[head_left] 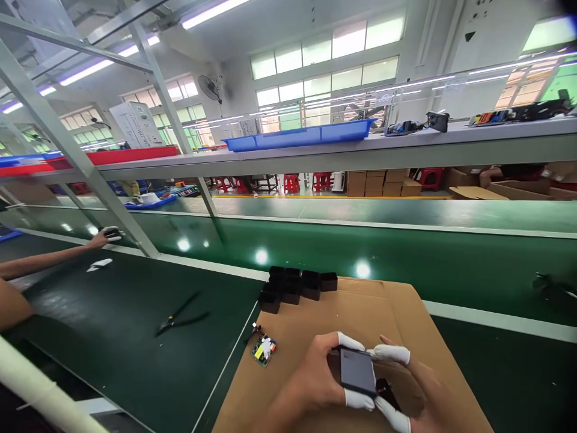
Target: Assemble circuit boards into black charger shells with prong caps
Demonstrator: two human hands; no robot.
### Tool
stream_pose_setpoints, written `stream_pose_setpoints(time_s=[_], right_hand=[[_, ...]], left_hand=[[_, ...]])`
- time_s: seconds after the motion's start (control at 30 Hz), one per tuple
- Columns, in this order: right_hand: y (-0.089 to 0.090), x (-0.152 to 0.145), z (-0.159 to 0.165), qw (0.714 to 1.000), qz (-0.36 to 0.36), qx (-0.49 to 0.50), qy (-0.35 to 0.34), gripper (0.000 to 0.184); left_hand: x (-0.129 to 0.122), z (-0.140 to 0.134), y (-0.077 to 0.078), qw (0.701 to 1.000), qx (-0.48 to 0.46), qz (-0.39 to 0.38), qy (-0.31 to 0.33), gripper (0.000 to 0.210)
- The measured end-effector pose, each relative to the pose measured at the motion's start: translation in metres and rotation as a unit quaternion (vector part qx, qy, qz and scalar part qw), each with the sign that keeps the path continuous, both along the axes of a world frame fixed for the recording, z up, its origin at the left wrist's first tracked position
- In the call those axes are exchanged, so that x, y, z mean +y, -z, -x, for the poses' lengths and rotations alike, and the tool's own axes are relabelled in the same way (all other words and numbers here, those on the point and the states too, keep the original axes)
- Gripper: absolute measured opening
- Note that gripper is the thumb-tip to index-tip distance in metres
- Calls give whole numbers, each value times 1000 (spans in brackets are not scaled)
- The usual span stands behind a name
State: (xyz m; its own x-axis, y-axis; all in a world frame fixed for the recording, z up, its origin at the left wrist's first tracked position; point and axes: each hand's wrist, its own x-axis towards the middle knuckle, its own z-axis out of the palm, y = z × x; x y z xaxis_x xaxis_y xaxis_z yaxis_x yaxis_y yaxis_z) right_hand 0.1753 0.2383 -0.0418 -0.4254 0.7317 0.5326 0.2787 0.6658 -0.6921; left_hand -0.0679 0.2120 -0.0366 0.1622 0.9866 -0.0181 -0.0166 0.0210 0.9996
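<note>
My left hand [321, 374], with white finger cots on its fingertips, grips a dark grey rectangular plastic case [357, 371] by its left side. From the right, my right hand [417, 385], also in white finger cots, pinches the case at its far and near corners. A small dark part [386, 392] with a reddish spot shows between the case and my right palm; what it is I cannot make out. On the cardboard sheet [311, 328] below lies a small circuit board [264, 349] with yellow and white components. Several black open-topped housings [291, 293] stand grouped at the sheet's far edge.
Black-handled cutters [174, 320] lie on the dark mat to the left. Further left, a co-worker's hand [106, 237] reaches over the green conveyor belt [297, 246] holding something dark. A raised shelf carries a blue tray [302, 137]. A metal post [112, 204] rises at left.
</note>
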Motion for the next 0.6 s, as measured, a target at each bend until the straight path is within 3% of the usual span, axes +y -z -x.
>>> stream_pose_setpoints(time_s=[0.27, 0.6], right_hand=[[-16, 1, -7, 997, -12, -76, -16, 56], [-10, -6, -8, 995, 24, -89, -34, 75]], left_hand=[[2, 0, -6, 999, 8, -20, 29, 74], [1, -7, 0, 995, 13, -72, 60, 60]])
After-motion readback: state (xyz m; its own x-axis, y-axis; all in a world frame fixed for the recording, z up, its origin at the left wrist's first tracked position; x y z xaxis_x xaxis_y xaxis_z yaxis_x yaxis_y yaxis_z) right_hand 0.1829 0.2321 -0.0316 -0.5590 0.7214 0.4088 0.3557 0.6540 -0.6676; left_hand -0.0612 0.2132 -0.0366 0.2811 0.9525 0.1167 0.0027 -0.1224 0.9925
